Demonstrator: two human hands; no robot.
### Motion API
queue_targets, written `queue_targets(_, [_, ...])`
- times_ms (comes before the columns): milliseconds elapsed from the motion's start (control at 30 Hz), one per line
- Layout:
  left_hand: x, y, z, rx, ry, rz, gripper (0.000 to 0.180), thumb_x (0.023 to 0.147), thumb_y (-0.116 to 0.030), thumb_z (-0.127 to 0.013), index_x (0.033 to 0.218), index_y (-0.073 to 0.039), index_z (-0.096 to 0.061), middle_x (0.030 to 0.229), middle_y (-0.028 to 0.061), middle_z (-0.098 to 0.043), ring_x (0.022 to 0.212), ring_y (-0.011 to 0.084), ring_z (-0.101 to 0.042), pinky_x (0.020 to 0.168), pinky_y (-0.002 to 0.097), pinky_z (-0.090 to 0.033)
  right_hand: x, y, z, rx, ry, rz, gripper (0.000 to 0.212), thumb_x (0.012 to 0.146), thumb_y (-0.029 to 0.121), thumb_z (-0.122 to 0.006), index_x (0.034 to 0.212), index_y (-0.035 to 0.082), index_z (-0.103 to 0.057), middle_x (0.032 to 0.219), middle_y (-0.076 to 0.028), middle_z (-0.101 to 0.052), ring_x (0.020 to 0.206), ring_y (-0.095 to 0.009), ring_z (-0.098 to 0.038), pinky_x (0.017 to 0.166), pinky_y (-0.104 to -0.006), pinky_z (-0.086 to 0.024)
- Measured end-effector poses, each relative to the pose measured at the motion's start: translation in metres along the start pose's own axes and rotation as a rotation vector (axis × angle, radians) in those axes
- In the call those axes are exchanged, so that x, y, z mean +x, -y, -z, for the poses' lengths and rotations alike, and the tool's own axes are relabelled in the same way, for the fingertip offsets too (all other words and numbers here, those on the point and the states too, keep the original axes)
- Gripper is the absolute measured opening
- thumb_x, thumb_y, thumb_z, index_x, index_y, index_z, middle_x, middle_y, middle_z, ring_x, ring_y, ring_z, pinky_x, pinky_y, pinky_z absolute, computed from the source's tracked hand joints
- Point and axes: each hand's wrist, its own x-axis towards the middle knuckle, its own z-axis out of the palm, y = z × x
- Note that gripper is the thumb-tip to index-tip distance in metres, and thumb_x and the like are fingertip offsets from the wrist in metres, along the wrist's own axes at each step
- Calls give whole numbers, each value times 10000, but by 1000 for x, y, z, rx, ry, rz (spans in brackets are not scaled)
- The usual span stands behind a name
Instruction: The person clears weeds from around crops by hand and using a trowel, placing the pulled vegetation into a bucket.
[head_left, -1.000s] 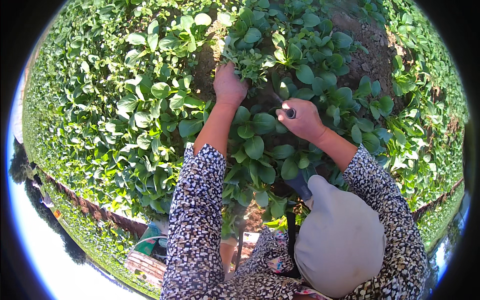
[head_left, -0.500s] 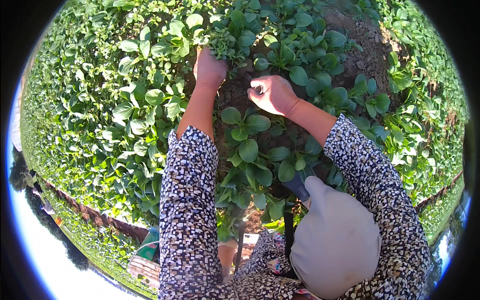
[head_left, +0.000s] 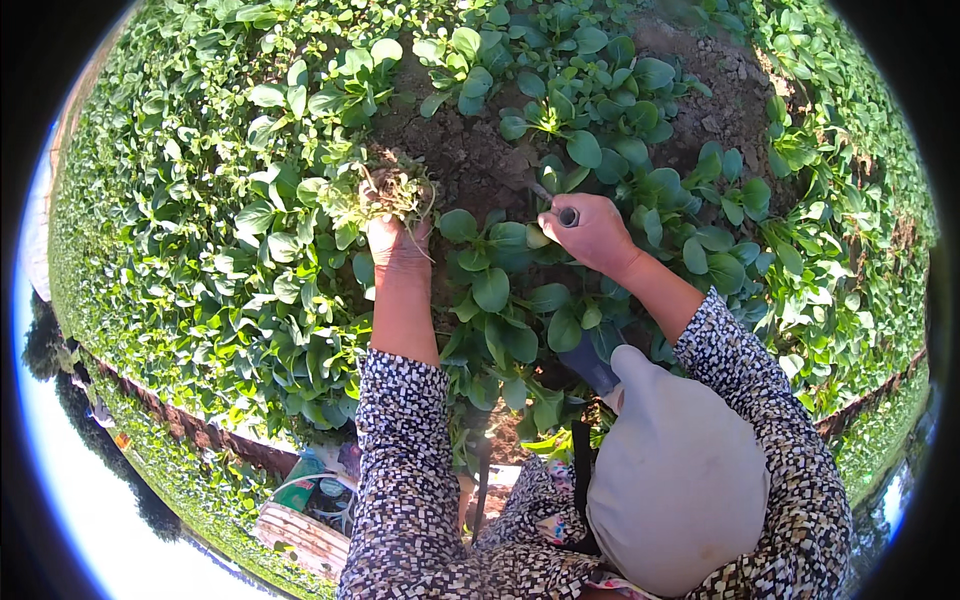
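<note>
My left hand (head_left: 397, 248) is closed round a clump of uprooted weeds (head_left: 408, 190), with pale thin roots and soil showing at its top. It is above the leafy plants, left of a patch of dark bare soil (head_left: 455, 145). My right hand (head_left: 597, 236) grips a tool with a hollow, tube-like handle (head_left: 569, 216). A thin, dull metal part of the tool sticks out beyond the fist, toward the soil; its far end is hard to make out. Broad-leaved green seedlings (head_left: 491, 290) grow between my forearms, close below the right fist.
Dense green plants (head_left: 230, 220) spread on both sides, with more bare soil (head_left: 710, 110) at the far right. Near my body are a pale grey, rounded cloth-covered shape (head_left: 675, 480) and a dark shoe-like piece (head_left: 590, 365). A pale container (head_left: 300, 540) stands at lower left.
My left hand has come nearer, lifting the weeds out of the ground and turning their roots up; bare soil shows where they stood. My right hand has shifted slightly right and nearer with the tool.
</note>
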Motion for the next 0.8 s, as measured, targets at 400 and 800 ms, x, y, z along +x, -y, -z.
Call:
queue_targets(400, [-115,-31,-71,417,-328,188,322,944,-231,-539,1217,-59,-532,1142,118,-622,992,263,-631,821,430,-548,-31,-7,5,226,-29,-87,323,808,241,-669,669,-8,-518,552,2,-397,554,-85,-357,518,-294,-337])
queue_targets(800, [-540,-348,-15,1052,-1103,-1132,202,861,23,-533,1012,-7,-664,1008,69,-660,842,166,-620,755,304,-528,-62,-42,1,439,-15,-236,259,866,212,-674,677,109,-530,575,76,-409,439,-22,-348,394,-226,-244])
